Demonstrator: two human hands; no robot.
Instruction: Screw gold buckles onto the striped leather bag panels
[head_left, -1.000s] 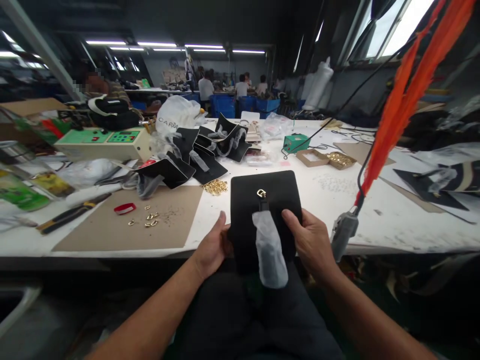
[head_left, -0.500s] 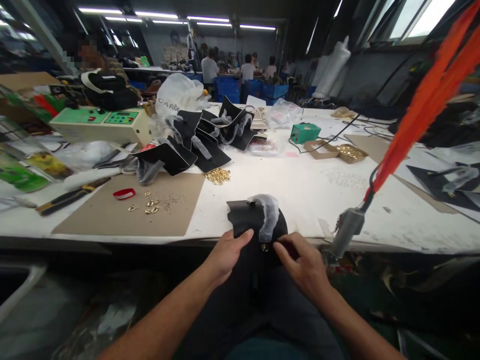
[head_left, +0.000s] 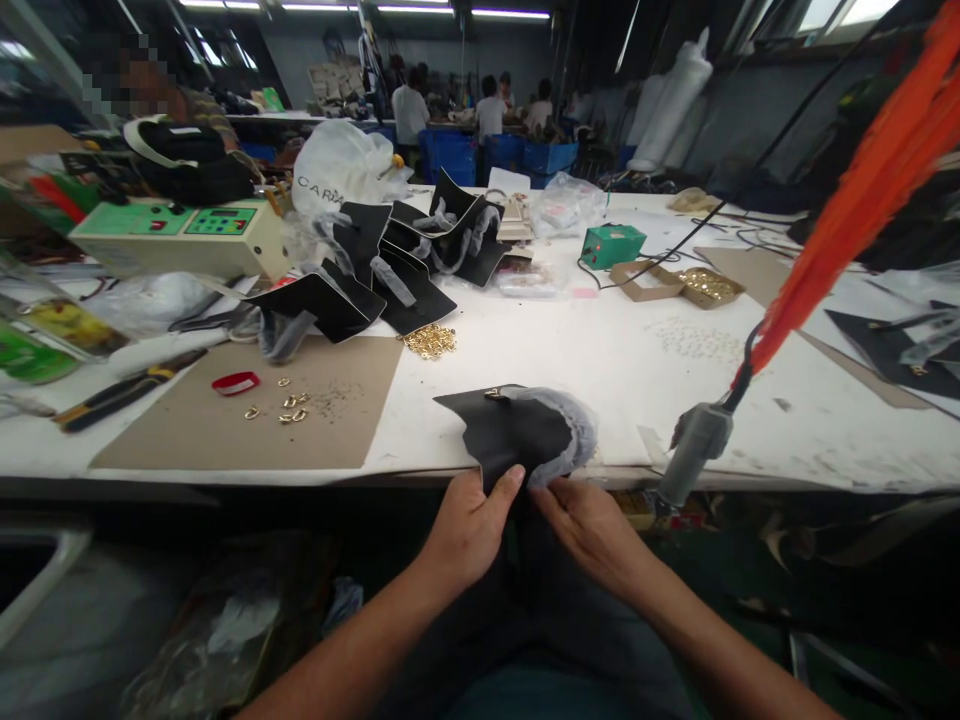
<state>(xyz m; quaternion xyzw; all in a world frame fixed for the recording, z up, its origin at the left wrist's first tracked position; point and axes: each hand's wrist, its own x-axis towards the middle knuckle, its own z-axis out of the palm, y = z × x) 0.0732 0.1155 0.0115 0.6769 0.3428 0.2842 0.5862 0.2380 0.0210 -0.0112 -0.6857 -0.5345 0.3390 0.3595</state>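
A black leather panel (head_left: 517,432) is held at the table's front edge, partly above the tabletop. A handle wrapped in clear plastic (head_left: 581,430) arches along its right side, and a gold metal fitting (head_left: 492,393) shows at its far end. My left hand (head_left: 469,525) is closed on the panel's near edge, thumb on top. My right hand (head_left: 589,520) pinches the near end of the wrapped handle; its fingertips partly hide that end. Beyond lie a pile of small gold fittings (head_left: 431,341) and several similar black panels (head_left: 360,255).
A brown board (head_left: 337,440) with loose gold rings and a red band (head_left: 235,383) lies left, beside pliers (head_left: 127,390). A grey tool (head_left: 697,450) hangs from an orange cord (head_left: 847,210) at right. A green box (head_left: 613,245) and open cartons (head_left: 709,287) stand farther back. People sit in the background.
The wrapped handle has swung outward to the right and now bows over the panel's edge. My right hand has shifted to its near end, closer to my left hand. The view has tilted slightly down.
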